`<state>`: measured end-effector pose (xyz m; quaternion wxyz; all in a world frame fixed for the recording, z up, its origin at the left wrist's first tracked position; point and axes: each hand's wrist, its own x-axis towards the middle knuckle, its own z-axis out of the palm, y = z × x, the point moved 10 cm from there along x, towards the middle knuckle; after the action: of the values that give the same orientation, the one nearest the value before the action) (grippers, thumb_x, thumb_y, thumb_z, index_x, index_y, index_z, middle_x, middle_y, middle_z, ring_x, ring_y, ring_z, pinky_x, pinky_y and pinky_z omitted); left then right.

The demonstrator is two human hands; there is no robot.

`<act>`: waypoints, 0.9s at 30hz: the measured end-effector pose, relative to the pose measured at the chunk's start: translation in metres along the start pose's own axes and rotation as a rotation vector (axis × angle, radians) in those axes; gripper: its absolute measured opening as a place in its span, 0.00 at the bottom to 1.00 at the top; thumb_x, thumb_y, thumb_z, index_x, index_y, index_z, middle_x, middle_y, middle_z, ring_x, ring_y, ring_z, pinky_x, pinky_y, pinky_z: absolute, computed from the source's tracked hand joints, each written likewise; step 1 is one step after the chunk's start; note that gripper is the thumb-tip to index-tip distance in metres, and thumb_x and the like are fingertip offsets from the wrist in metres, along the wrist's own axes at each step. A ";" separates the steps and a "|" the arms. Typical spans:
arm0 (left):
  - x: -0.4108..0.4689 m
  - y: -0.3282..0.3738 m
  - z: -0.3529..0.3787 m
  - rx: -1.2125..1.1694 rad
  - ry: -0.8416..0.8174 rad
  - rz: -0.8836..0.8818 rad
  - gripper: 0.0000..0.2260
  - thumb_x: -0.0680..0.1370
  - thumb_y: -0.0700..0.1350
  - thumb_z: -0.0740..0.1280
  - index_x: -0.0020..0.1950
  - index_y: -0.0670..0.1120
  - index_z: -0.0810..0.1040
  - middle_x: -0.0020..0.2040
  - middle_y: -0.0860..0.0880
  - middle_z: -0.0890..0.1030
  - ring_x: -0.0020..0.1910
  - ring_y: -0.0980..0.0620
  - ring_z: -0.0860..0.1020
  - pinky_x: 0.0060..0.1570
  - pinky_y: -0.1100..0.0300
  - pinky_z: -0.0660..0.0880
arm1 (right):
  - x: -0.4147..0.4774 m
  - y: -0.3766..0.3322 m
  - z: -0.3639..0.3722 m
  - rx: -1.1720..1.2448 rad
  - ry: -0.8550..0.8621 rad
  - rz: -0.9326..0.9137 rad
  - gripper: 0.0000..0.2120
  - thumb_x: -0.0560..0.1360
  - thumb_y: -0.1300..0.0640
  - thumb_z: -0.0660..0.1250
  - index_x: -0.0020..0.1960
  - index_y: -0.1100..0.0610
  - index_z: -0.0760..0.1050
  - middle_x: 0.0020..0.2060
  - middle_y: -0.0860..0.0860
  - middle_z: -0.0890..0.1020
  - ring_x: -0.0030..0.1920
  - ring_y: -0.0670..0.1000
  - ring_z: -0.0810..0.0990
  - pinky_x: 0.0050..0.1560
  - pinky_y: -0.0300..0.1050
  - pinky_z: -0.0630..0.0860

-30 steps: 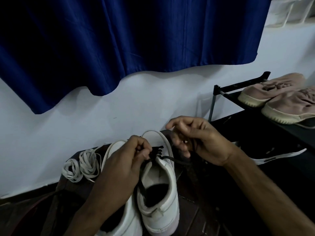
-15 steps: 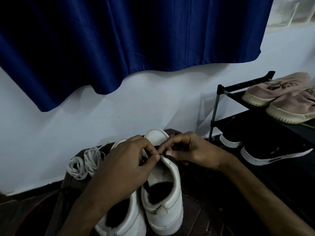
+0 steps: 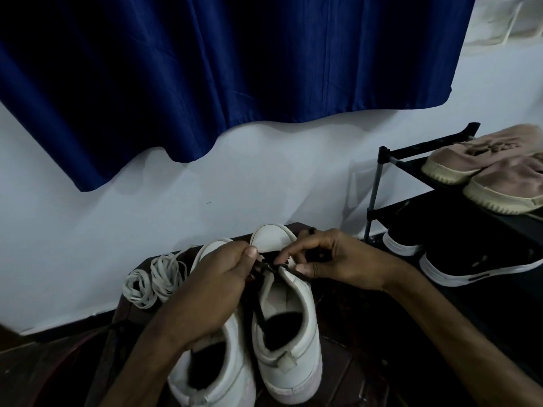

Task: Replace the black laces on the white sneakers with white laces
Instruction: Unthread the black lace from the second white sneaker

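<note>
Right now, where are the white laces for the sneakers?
In the head view, the bundled white flat laces lie at the left, near the white wall, beside the left white sneaker.

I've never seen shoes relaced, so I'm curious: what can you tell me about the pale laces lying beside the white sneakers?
The white laces are flat, cloth-like strips, off-white in dim light, wound into two loose coils side by side. They lie on the dark table near the wall, left of the left sneaker. Neither the left hand nor the right hand touches them; both pinch the black lace.
</note>
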<state>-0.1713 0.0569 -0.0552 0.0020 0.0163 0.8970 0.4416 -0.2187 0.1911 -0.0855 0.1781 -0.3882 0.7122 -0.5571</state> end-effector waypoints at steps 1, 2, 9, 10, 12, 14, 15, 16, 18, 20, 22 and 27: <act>0.000 0.003 -0.002 0.026 0.015 0.025 0.19 0.75 0.59 0.55 0.40 0.45 0.74 0.31 0.51 0.72 0.32 0.53 0.70 0.41 0.48 0.69 | 0.000 0.000 0.000 0.002 0.003 -0.003 0.11 0.76 0.64 0.69 0.59 0.62 0.81 0.40 0.62 0.72 0.41 0.46 0.73 0.47 0.35 0.71; -0.002 0.007 -0.003 0.047 0.025 0.051 0.19 0.76 0.60 0.55 0.41 0.46 0.75 0.33 0.49 0.75 0.34 0.52 0.72 0.42 0.49 0.70 | 0.000 -0.001 0.000 0.008 0.003 -0.004 0.11 0.76 0.64 0.69 0.59 0.62 0.81 0.39 0.61 0.72 0.41 0.46 0.73 0.46 0.35 0.71; -0.005 0.025 -0.005 0.133 0.008 0.168 0.04 0.74 0.47 0.74 0.42 0.57 0.82 0.43 0.56 0.82 0.41 0.58 0.81 0.44 0.63 0.75 | 0.000 -0.003 0.000 -0.025 0.001 -0.019 0.12 0.77 0.64 0.69 0.60 0.61 0.81 0.39 0.54 0.73 0.41 0.46 0.73 0.47 0.36 0.71; -0.004 0.026 -0.007 0.135 0.031 0.186 0.03 0.74 0.49 0.74 0.41 0.56 0.81 0.42 0.55 0.81 0.40 0.57 0.81 0.44 0.60 0.76 | 0.000 -0.002 0.000 -0.026 0.002 -0.017 0.12 0.77 0.64 0.69 0.60 0.61 0.81 0.39 0.54 0.72 0.42 0.46 0.73 0.47 0.36 0.71; -0.005 0.027 -0.006 0.141 0.057 0.207 0.03 0.73 0.52 0.70 0.41 0.54 0.79 0.42 0.54 0.80 0.39 0.55 0.80 0.43 0.56 0.76 | -0.001 0.000 -0.001 -0.025 0.006 -0.011 0.12 0.76 0.64 0.69 0.60 0.61 0.81 0.39 0.53 0.72 0.42 0.46 0.73 0.48 0.36 0.71; -0.003 0.016 -0.007 0.006 0.084 0.145 0.06 0.76 0.50 0.69 0.41 0.52 0.79 0.41 0.49 0.81 0.38 0.51 0.80 0.37 0.57 0.75 | -0.001 0.004 -0.002 -0.021 0.006 0.004 0.12 0.76 0.63 0.70 0.60 0.60 0.81 0.39 0.51 0.72 0.43 0.44 0.73 0.49 0.35 0.71; -0.003 0.007 -0.008 -0.150 0.090 0.065 0.06 0.78 0.46 0.70 0.41 0.50 0.79 0.40 0.46 0.82 0.36 0.50 0.80 0.33 0.58 0.75 | -0.001 0.006 -0.002 -0.022 0.002 0.014 0.13 0.76 0.63 0.70 0.60 0.59 0.81 0.39 0.50 0.71 0.42 0.43 0.72 0.49 0.34 0.70; -0.004 -0.002 -0.006 -0.310 0.078 -0.031 0.06 0.79 0.43 0.68 0.42 0.47 0.80 0.39 0.43 0.82 0.35 0.51 0.80 0.30 0.61 0.74 | -0.001 0.007 -0.003 -0.025 -0.001 0.024 0.13 0.76 0.63 0.70 0.60 0.59 0.81 0.39 0.50 0.71 0.42 0.43 0.72 0.48 0.33 0.70; -0.005 -0.010 -0.002 -0.456 0.054 -0.128 0.06 0.80 0.41 0.65 0.45 0.41 0.79 0.37 0.41 0.80 0.32 0.54 0.78 0.27 0.65 0.73 | -0.002 0.006 -0.004 -0.033 -0.010 0.035 0.13 0.76 0.63 0.70 0.60 0.59 0.81 0.40 0.51 0.71 0.42 0.43 0.72 0.48 0.33 0.70; -0.003 -0.006 -0.001 -0.350 0.026 -0.062 0.07 0.81 0.42 0.64 0.45 0.45 0.79 0.38 0.42 0.80 0.32 0.56 0.76 0.29 0.66 0.72 | -0.003 0.005 -0.004 -0.038 -0.025 0.040 0.13 0.76 0.63 0.69 0.61 0.59 0.81 0.40 0.51 0.72 0.43 0.45 0.73 0.49 0.35 0.71; -0.001 0.007 0.000 -0.186 0.013 0.054 0.07 0.81 0.47 0.65 0.45 0.52 0.80 0.41 0.48 0.83 0.33 0.58 0.76 0.33 0.68 0.71 | -0.007 0.006 -0.006 -0.005 -0.014 0.058 0.15 0.76 0.62 0.69 0.63 0.58 0.80 0.40 0.51 0.76 0.44 0.46 0.75 0.50 0.38 0.72; -0.006 0.028 -0.004 0.138 0.034 0.166 0.04 0.75 0.54 0.70 0.46 0.57 0.83 0.43 0.61 0.83 0.42 0.57 0.80 0.47 0.59 0.76 | -0.023 0.025 -0.030 -0.040 0.053 0.293 0.12 0.79 0.56 0.67 0.61 0.54 0.79 0.30 0.56 0.80 0.27 0.49 0.76 0.32 0.39 0.74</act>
<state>-0.1646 0.0706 -0.0309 -0.0512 0.0832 0.9208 0.3776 -0.2328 0.2300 -0.1032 0.2311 -0.2688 0.7765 -0.5210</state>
